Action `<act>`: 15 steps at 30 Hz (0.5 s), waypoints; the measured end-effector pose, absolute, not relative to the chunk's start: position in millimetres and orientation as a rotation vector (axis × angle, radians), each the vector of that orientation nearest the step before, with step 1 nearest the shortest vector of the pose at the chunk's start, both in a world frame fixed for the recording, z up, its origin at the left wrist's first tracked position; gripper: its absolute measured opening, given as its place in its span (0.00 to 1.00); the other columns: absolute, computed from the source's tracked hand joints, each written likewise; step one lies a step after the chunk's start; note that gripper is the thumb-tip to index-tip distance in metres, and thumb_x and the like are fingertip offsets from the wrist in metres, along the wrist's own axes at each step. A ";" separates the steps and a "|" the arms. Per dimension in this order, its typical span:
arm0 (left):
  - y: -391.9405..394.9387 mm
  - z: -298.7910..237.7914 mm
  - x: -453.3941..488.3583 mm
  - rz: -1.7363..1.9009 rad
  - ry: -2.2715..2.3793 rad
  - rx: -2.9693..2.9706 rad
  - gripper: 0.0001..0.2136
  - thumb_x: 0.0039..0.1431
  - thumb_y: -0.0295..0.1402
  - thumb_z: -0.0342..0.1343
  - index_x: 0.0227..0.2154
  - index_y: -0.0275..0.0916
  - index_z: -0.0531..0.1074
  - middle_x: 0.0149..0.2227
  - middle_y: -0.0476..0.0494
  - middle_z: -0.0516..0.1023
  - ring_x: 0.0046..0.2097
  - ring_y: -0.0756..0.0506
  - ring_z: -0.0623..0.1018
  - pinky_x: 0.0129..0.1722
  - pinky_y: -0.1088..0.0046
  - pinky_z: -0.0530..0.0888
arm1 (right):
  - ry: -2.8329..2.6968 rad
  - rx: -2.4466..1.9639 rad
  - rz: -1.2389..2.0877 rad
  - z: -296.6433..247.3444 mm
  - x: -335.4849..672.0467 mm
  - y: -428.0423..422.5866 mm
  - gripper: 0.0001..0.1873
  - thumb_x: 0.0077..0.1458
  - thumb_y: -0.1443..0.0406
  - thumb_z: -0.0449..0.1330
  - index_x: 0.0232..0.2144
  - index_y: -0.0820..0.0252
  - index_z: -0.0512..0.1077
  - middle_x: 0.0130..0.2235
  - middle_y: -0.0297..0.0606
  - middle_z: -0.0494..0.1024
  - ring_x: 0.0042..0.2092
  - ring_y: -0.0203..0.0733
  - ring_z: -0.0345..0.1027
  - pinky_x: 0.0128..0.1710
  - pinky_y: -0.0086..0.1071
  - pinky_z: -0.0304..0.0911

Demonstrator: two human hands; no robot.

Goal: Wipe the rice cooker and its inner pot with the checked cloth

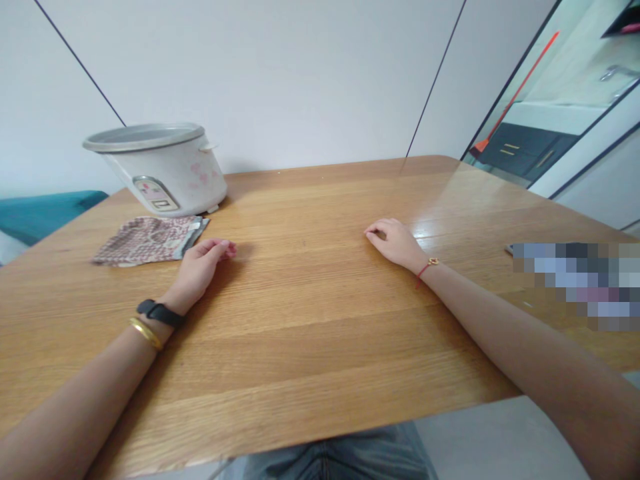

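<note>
My left hand [204,265] rests on the wooden table with its fingers curled loosely in and the thumb over them. Nothing shows in it. Beside it, to the left, lies a folded cloth [145,241] with a reddish-brown pattern. Behind the cloth stands a white rice cooker [185,172] with pink flowers and a front switch panel; no lid is on it. My right hand [397,243] lies on the bare wood right of the middle, fingers bent and thumb near the fingertip, with nothing visible in its grip.
The wooden table [300,313] reaches a pale panelled wall [310,80]. A pixelated, blurred item [585,283] lies at the right edge. A teal chair back [50,213] is at the far left. Through a doorway stand an orange broom [525,83] and a dark cabinet [530,148].
</note>
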State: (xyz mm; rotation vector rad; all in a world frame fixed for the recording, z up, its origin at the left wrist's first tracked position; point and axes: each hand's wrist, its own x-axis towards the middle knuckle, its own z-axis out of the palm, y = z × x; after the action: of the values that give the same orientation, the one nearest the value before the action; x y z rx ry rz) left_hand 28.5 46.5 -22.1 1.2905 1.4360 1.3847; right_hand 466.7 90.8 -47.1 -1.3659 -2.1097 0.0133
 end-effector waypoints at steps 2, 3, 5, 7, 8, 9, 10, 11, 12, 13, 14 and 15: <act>46.4 -22.2 28.4 1.383 1.438 1.294 0.13 0.48 0.41 0.66 0.29 0.36 0.76 0.32 0.45 0.78 0.36 0.47 0.74 0.46 0.68 0.70 | -2.109 -1.361 0.008 -46.8 466.5 90.6 0.11 0.61 0.62 0.55 0.33 0.56 0.77 0.40 0.41 0.82 0.45 0.50 0.73 0.49 0.46 0.65; 46.2 -22.1 28.4 1.384 1.441 1.294 0.13 0.48 0.41 0.66 0.29 0.36 0.76 0.32 0.45 0.78 0.36 0.47 0.74 0.46 0.68 0.70 | -2.110 -1.361 0.007 -46.7 466.4 90.5 0.11 0.61 0.62 0.55 0.33 0.56 0.77 0.39 0.41 0.82 0.45 0.50 0.73 0.49 0.46 0.65; 45.8 -21.8 28.5 1.387 1.448 1.291 0.14 0.47 0.42 0.67 0.29 0.36 0.76 0.32 0.45 0.78 0.36 0.47 0.74 0.46 0.67 0.70 | -2.112 -1.363 0.008 -46.5 466.4 90.4 0.12 0.61 0.62 0.55 0.33 0.56 0.77 0.40 0.42 0.82 0.45 0.50 0.73 0.49 0.45 0.65; 45.6 -21.5 28.6 1.389 1.449 1.287 0.14 0.47 0.42 0.68 0.29 0.36 0.76 0.33 0.45 0.79 0.37 0.47 0.74 0.46 0.67 0.70 | -2.112 -1.366 0.013 -46.5 466.5 90.4 0.11 0.61 0.62 0.55 0.33 0.56 0.77 0.40 0.41 0.82 0.45 0.50 0.73 0.49 0.46 0.65; 45.6 -21.4 28.5 1.388 1.447 1.285 0.14 0.47 0.42 0.68 0.29 0.36 0.76 0.33 0.45 0.79 0.37 0.47 0.74 0.46 0.67 0.70 | -2.112 -1.365 0.014 -46.5 466.5 90.4 0.11 0.61 0.62 0.55 0.32 0.56 0.77 0.40 0.41 0.82 0.45 0.50 0.73 0.50 0.46 0.65; 45.6 -21.3 28.5 1.388 1.443 1.283 0.14 0.47 0.43 0.68 0.28 0.36 0.76 0.33 0.45 0.79 0.37 0.47 0.74 0.47 0.67 0.70 | -2.110 -1.365 0.015 -46.5 466.5 90.3 0.11 0.61 0.62 0.55 0.32 0.56 0.77 0.40 0.41 0.82 0.45 0.50 0.73 0.50 0.46 0.65; 45.7 -21.3 28.5 1.386 1.439 1.283 0.14 0.47 0.43 0.68 0.28 0.36 0.76 0.33 0.45 0.79 0.37 0.47 0.74 0.47 0.67 0.70 | -2.110 -1.366 0.016 -46.5 466.5 90.3 0.12 0.61 0.62 0.55 0.32 0.56 0.77 0.40 0.41 0.82 0.45 0.50 0.73 0.50 0.46 0.65; 45.7 -21.3 28.4 1.386 1.437 1.284 0.14 0.47 0.43 0.68 0.28 0.36 0.76 0.33 0.45 0.79 0.37 0.47 0.74 0.47 0.67 0.70 | -2.109 -1.368 0.017 -46.5 466.5 90.2 0.12 0.61 0.62 0.55 0.32 0.56 0.77 0.40 0.41 0.82 0.45 0.50 0.73 0.50 0.47 0.65; 45.7 -21.2 28.4 1.386 1.437 1.286 0.14 0.47 0.43 0.68 0.28 0.36 0.76 0.33 0.45 0.79 0.37 0.46 0.74 0.47 0.67 0.70 | -2.109 -1.372 0.018 -46.4 466.5 90.0 0.12 0.61 0.62 0.55 0.33 0.56 0.77 0.40 0.41 0.82 0.45 0.50 0.73 0.50 0.47 0.65; 45.6 -21.1 28.4 1.385 1.439 1.288 0.14 0.47 0.42 0.68 0.28 0.36 0.76 0.32 0.45 0.79 0.37 0.46 0.74 0.47 0.67 0.70 | -2.108 -1.376 0.018 -46.4 466.5 89.9 0.12 0.61 0.62 0.54 0.33 0.56 0.77 0.40 0.41 0.82 0.45 0.50 0.73 0.50 0.47 0.65; 45.4 -21.0 28.5 1.385 1.443 1.288 0.14 0.47 0.42 0.68 0.29 0.36 0.76 0.32 0.45 0.79 0.37 0.46 0.74 0.46 0.67 0.70 | -2.109 -1.379 0.019 -46.3 466.4 89.8 0.12 0.61 0.62 0.54 0.33 0.56 0.78 0.40 0.41 0.82 0.45 0.51 0.73 0.50 0.47 0.65; 45.2 -20.8 28.6 1.385 1.447 1.287 0.14 0.47 0.42 0.67 0.29 0.36 0.76 0.32 0.45 0.79 0.37 0.46 0.74 0.46 0.67 0.70 | -2.110 -1.380 0.020 -46.2 466.4 89.7 0.12 0.61 0.62 0.54 0.33 0.56 0.78 0.40 0.42 0.82 0.45 0.51 0.73 0.50 0.47 0.65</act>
State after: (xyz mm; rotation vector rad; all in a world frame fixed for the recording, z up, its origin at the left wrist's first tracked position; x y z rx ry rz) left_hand 28.6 45.2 -20.8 1.2865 1.4472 1.3845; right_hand 466.4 89.7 -46.2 -1.3798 -2.1104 0.0196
